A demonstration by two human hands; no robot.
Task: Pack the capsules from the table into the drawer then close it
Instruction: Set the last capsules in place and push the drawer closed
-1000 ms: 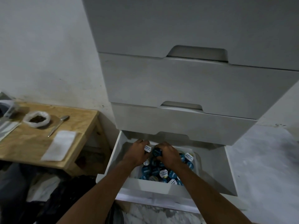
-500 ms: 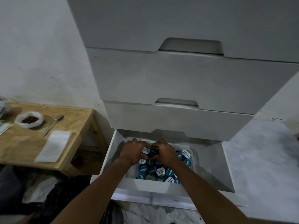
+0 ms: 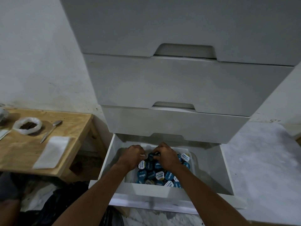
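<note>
Drawer (image 3: 210, 168): lowest of a white stack, pulled out; a clear tub (image 3: 192, 160) sits inside toward its left, the right part bare.
Capsules (image 3: 156, 174): heaped in the tub; round lids, most teal-blue with white lettering, some white with dark lettering, one near the front yellowish; lids face up or tilt at odd angles, crowded edge to edge.
Left hand (image 3: 131, 156): in the drawer over the back left of the heap, knuckles up; fingers curled down toward a dark capsule (image 3: 150, 156) at the top of the pile; a ring on one finger; whether the grip closes on it, cannot tell.
Right hand (image 3: 166, 156): just beside the left, fingertips meeting it at the same dark capsule; fingers bent, palm down, covering part of the heap; how tight the grip is, cannot tell.
Worktop (image 3: 21, 149): low wooden one left of the drawers; it carries an open bag of brown grounds (image 3: 27, 126), a spoon (image 3: 51, 130) and a flat white packet (image 3: 53, 151).
Upper drawers (image 3: 179, 88): closed, each with a cut-out pull.
</note>
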